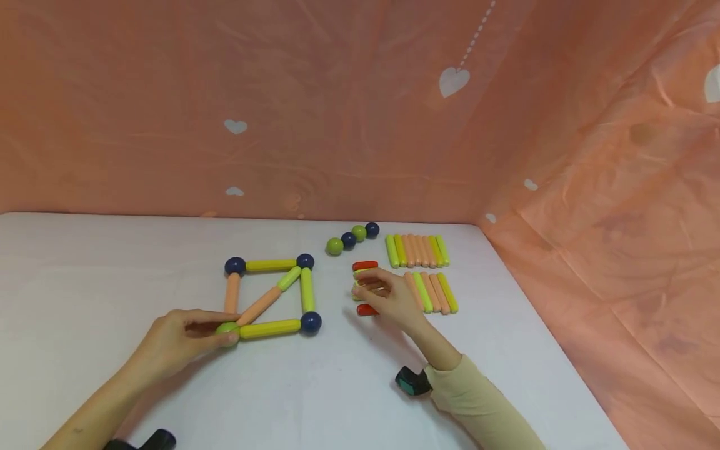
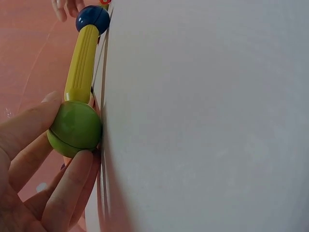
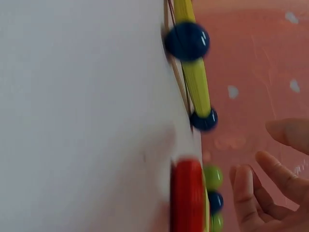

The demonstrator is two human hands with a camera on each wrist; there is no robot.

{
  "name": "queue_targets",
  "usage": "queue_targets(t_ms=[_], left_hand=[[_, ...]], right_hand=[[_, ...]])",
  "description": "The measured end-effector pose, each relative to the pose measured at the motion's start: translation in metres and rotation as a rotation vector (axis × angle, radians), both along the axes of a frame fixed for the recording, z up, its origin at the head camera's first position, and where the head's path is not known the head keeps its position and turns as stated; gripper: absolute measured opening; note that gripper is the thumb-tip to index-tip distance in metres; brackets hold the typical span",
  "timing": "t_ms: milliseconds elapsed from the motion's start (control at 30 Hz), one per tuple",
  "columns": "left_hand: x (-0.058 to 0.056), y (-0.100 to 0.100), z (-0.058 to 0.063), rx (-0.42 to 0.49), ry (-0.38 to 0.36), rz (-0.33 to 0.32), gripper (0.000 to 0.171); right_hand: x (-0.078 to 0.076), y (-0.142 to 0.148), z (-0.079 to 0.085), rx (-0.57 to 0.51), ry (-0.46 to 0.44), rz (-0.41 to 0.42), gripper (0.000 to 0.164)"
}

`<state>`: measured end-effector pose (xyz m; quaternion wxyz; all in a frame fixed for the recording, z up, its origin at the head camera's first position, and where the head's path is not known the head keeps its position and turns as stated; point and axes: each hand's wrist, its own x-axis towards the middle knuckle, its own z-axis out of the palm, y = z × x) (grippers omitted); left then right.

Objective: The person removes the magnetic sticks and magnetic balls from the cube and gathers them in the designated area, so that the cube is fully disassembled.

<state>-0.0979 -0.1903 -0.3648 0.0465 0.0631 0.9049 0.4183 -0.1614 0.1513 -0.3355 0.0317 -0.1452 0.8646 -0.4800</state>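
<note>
My left hand (image 1: 182, 337) pinches a green ball (image 2: 76, 125) at the near left corner of a square of rods and balls. Dark blue balls (image 1: 310, 323) form its other corners. Yellow rods (image 1: 271, 329) make the near and far sides, a peach rod (image 1: 232, 292) the left and a yellow-green rod (image 1: 306, 289) the right. A longer peach rod (image 1: 260, 306) and a short green rod (image 1: 289, 279) run diagonally across. Above short red rods (image 1: 365, 265) and partly hidden green ones hovers my right hand (image 1: 390, 297), fingers loosely bent around nothing.
Green and blue balls (image 1: 348, 240) line up at the back. Two rows of rods, a far one (image 1: 417, 251) and a nearer one (image 1: 435, 294), lie right of them. An orange cloth (image 1: 337, 125) borders the white table (image 1: 315, 400) behind and right.
</note>
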Motion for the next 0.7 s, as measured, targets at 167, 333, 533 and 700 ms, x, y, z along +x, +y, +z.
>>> queue_targets(t_ms=[167, 333, 533, 700], left_hand=[[0.0, 0.001, 0.002, 0.009, -0.031, 0.003, 0.046], [0.0, 0.003, 0.003, -0.003, -0.016, 0.014, 0.042], [0.001, 0.008, 0.0, -0.013, 0.071, -0.007, 0.028], [0.0, 0.011, -0.004, -0.023, 0.094, -0.038, 0.022]], right_hand=[[0.006, -0.019, -0.005, -0.014, -0.05, 0.091, 0.033], [0.011, -0.033, -0.01, 0.003, -0.117, 0.192, 0.031], [0.017, -0.048, -0.014, 0.099, -0.152, 0.274, 0.033], [0.019, -0.056, -0.016, 0.178, -0.108, 0.295, 0.035]])
